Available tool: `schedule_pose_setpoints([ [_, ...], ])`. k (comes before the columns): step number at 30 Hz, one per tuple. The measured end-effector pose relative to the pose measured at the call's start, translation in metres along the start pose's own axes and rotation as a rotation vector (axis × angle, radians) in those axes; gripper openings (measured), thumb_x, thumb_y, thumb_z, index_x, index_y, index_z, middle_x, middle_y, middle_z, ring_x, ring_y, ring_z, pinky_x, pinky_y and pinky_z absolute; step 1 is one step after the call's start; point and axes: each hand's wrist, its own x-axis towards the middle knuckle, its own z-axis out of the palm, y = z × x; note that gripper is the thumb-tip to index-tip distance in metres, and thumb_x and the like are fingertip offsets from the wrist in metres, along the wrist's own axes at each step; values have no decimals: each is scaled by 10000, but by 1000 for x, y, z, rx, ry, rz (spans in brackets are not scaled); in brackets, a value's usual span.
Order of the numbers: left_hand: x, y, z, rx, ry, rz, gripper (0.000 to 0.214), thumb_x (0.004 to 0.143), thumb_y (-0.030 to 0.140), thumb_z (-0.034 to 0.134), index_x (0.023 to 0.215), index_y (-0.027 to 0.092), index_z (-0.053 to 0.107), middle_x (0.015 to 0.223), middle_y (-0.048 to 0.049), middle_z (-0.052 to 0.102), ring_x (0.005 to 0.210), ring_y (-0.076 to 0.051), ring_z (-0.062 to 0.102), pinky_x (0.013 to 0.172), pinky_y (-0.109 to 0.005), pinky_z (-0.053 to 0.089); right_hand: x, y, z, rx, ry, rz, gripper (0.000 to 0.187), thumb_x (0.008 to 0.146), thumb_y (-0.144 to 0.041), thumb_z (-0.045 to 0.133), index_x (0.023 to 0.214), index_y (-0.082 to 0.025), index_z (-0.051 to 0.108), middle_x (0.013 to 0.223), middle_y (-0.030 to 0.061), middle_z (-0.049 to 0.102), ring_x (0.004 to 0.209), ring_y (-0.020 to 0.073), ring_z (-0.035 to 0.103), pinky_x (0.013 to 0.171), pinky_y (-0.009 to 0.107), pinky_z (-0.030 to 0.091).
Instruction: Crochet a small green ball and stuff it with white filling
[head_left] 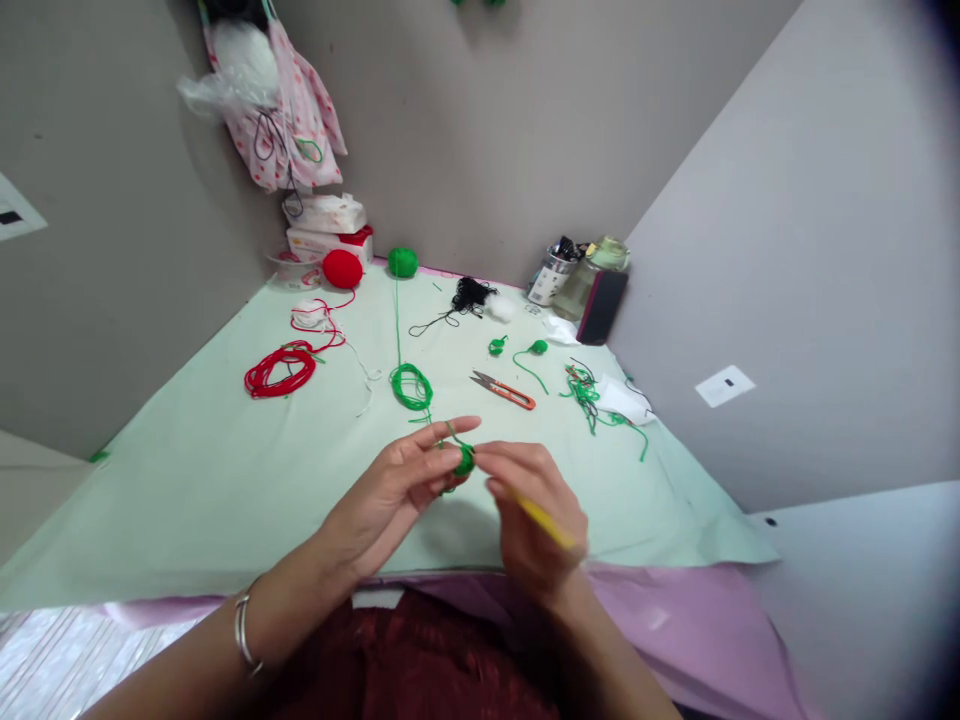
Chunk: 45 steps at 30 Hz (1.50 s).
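Note:
Between thumb and fingers, my left hand (409,480) pinches a small green crochet piece (464,461). A strand of green yarn runs over its raised index finger. My right hand (536,510) grips a crochet hook (544,518) with a yellow handle, slightly blurred; its tip meets the green piece at the left fingertips. From the piece, yarn leads up to a loose green coil (412,387) on the table, and from there to a green yarn ball (403,262) at the back. Just beyond my hands lie orange-handled thread snips (503,390).
A red yarn ball (343,269) and red coil (280,370) are at left. Black yarn (472,296), white stuffing (500,307) and small green pieces (538,347) lie farther back. Yarn scraps (585,392), a phone (602,308) and a tin (551,277) are at right, near the wall.

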Motion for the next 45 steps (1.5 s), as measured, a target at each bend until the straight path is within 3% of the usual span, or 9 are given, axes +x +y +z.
schedule_pose_setpoints([
  [3,0,4,-2,39,23,56,378,798,291,858,1168,228,814,896,-10,665,853,-143,556,899,-285,419,7,1,-3,305,89,289,229,1038,-197,545,1037,-248,768,901,59,746,749,186,681,692,355,588],
  [6,-2,4,0,134,3,116,377,815,272,837,1190,276,809,881,7,637,869,-146,540,876,-272,411,11,4,-2,496,88,403,227,1047,-262,554,967,-232,764,887,51,740,735,169,659,687,330,569],
  [12,-5,-1,6,251,42,194,332,837,314,833,1168,295,815,890,-2,656,904,-170,568,890,-299,431,10,2,3,337,3,315,219,1029,-195,579,1042,-272,783,933,42,776,825,185,703,721,329,592],
  [18,1,-4,8,57,15,78,402,785,317,868,1173,230,809,916,-22,694,928,-176,592,937,-310,441,3,-3,4,-63,2,-70,342,946,-72,653,1156,-306,789,1060,80,763,949,219,721,766,348,599],
  [21,4,-2,2,-33,-66,-12,344,779,308,854,1093,168,835,929,-53,704,883,-170,590,948,-327,454,6,0,1,81,62,75,285,984,-93,604,1098,-278,788,966,64,761,858,197,710,736,342,586],
  [26,1,0,-2,60,-17,91,354,805,275,838,1158,247,824,914,-4,660,879,-142,570,917,-277,435,12,7,-1,550,118,452,199,1035,-251,586,978,-253,777,886,26,721,692,143,633,661,308,541],
  [31,-4,-1,0,253,-30,132,386,834,322,842,1216,344,795,925,3,681,960,-166,585,965,-292,414,10,9,1,560,-21,474,166,1023,-284,630,996,-257,792,942,38,766,819,158,667,744,298,529],
  [38,-6,3,0,284,-2,141,322,823,355,832,1143,316,821,924,-9,632,955,-174,543,917,-289,420,15,11,0,787,16,564,196,1039,-352,601,949,-235,729,879,29,772,740,138,658,711,276,529],
  [45,-7,1,-4,374,29,221,325,856,342,804,1182,337,799,922,-2,607,948,-177,558,903,-297,412,15,4,-7,555,-33,423,227,1081,-279,504,1008,-231,713,947,40,774,777,148,708,754,304,576],
])
